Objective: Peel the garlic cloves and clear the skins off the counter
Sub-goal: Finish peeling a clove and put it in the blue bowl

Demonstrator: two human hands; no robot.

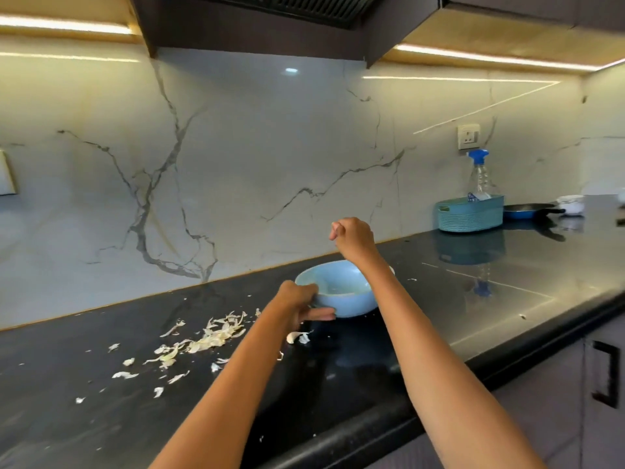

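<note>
A: In the head view, where is there open room on the counter?

B: The black top runs from lower left to the right side of the frame. Its front edge crosses the lower right corner, and the middle right part is bare and shiny.

A: And the hands?

B: The left hand grips the near left rim of the blue bowl, fingers curled over the edge, one finger straight along the outside. The right hand is raised above the bowl with fingers closed together; I cannot tell if something is inside.

A: The garlic skins?

B: The garlic skins lie in a loose pale heap left of centre, with small flakes spread toward the lower left. One whitish piece lies just below the left hand.

A: The room?

B: A marble wall is behind. At the right stand a teal basket with a spray bottle and a blue pan.
</note>
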